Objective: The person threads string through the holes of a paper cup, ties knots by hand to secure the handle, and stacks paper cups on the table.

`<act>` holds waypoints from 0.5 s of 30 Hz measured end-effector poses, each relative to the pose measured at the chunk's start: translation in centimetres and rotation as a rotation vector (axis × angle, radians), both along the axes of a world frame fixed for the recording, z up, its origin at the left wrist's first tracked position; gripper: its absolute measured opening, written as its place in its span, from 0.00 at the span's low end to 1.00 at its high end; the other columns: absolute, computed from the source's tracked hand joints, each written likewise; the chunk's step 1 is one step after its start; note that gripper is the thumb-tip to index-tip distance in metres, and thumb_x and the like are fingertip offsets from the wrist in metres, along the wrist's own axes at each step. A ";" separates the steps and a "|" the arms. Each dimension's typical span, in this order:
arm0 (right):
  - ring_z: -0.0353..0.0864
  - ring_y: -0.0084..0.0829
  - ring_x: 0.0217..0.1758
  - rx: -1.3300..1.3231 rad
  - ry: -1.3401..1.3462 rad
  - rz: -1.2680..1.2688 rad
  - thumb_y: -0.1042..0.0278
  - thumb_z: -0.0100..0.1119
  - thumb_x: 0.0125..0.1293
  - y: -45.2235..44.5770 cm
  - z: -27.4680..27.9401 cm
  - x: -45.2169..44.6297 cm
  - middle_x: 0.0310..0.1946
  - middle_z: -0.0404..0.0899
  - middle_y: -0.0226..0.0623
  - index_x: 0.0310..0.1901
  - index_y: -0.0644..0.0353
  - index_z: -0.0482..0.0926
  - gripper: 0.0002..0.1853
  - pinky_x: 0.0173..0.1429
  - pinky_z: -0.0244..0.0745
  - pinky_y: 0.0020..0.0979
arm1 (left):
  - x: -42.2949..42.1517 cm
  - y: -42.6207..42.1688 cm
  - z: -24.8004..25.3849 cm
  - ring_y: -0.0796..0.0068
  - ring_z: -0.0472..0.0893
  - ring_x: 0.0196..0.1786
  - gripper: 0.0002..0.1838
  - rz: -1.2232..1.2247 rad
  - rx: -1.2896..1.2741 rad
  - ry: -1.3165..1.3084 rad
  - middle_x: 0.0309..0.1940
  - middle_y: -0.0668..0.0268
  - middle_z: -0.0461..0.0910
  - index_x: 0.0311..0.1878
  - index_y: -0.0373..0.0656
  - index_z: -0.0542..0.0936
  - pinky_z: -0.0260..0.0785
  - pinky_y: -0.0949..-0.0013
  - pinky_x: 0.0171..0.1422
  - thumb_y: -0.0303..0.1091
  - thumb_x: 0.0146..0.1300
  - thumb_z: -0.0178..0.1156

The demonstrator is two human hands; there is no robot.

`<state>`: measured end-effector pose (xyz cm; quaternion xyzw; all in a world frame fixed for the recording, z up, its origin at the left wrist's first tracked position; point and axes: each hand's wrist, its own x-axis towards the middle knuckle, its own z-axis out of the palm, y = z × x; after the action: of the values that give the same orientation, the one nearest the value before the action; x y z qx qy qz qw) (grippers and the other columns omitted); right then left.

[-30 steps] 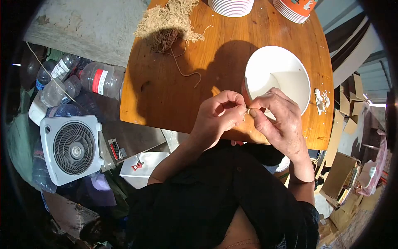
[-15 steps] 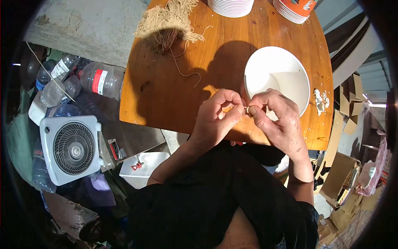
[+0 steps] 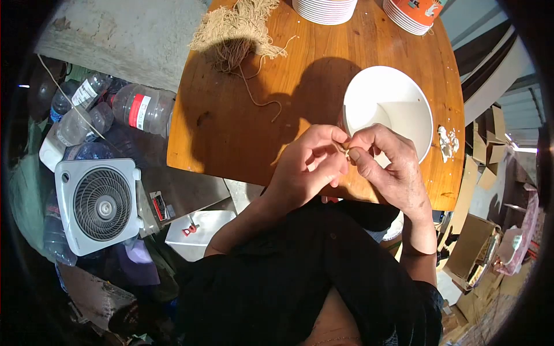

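Table (image 3: 329, 49): Lay in hard sunlight, brown and wood-grained, with curved sides and dark shadows over the left and middle.
Room: Crowded close on both sides; held a concrete ledge (image 3: 127, 40) at upper left, a heap of plastic bottles (image 3: 138, 109) and a square fan (image 3: 105, 209) at left, and cardboard boxes (image 3: 474, 245) at right.
White tray (image 3: 216, 220): Showed below the table's near left edge, with a small red object (image 3: 189, 230) in it.
Left hand (image 3: 314, 161): Curved loosely, with thumb and forefinger rounded toward each other and tips at a small pale piece (image 3: 347, 153); could not tell whether pinched on it or merely touching.
Right hand (image 3: 395, 167): Pinched the same piece between thumb and forefinger, in front of the tub (image 3: 410, 86).
Piece held: Showed between the fingertips of both hands, just left of the tub's near side; looked thin and cord-like, too small to make out fully.
Tub's make: Stood round and wide-mouthed, smooth and white inside.
Cord bundle (image 3: 234, 34): Lay tan, shaggy and tangled at far left; trailed a loose strand (image 3: 251, 98) across the wood.
Stacked rims: Showed in tight white layers at the far edge, in a pale stack (image 3: 325, 11) and an orange printed stack (image 3: 412, 14).
White scraps (image 3: 446, 143): Lay flaky and crumbled, right of the tub.
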<state>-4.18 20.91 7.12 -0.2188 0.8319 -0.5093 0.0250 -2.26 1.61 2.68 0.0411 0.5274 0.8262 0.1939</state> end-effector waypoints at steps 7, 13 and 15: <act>0.81 0.29 0.33 -0.012 -0.010 -0.011 0.77 0.66 0.69 0.0 -0.2 0.0 0.29 0.81 0.34 0.41 0.63 0.81 0.03 0.39 0.75 0.31 | 0.2 0.3 -2.2 0.80 0.85 0.34 0.10 0.279 -0.466 0.653 0.38 0.62 0.87 0.54 0.37 0.79 0.77 0.77 0.35 0.19 0.72 0.62; 0.82 0.31 0.33 0.007 0.012 -0.036 0.76 0.68 0.68 0.0 -0.3 0.0 0.30 0.82 0.36 0.41 0.63 0.82 0.04 0.39 0.76 0.32 | 0.5 0.3 -1.7 0.80 0.85 0.35 0.11 0.312 -0.490 0.633 0.36 0.62 0.88 0.51 0.38 0.83 0.76 0.76 0.39 0.18 0.67 0.67; 0.82 0.32 0.33 0.006 0.005 -0.042 0.76 0.68 0.68 0.0 -0.3 0.1 0.30 0.82 0.36 0.41 0.63 0.82 0.04 0.39 0.76 0.32 | 0.3 0.1 -1.5 0.82 0.83 0.31 0.06 0.235 -0.366 0.554 0.38 0.62 0.87 0.51 0.37 0.80 0.76 0.78 0.34 0.20 0.75 0.58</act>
<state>-4.12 20.90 6.78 -0.2024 0.8379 -0.5068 0.0128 -1.99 1.68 1.22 0.1673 0.7005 0.6920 -0.0489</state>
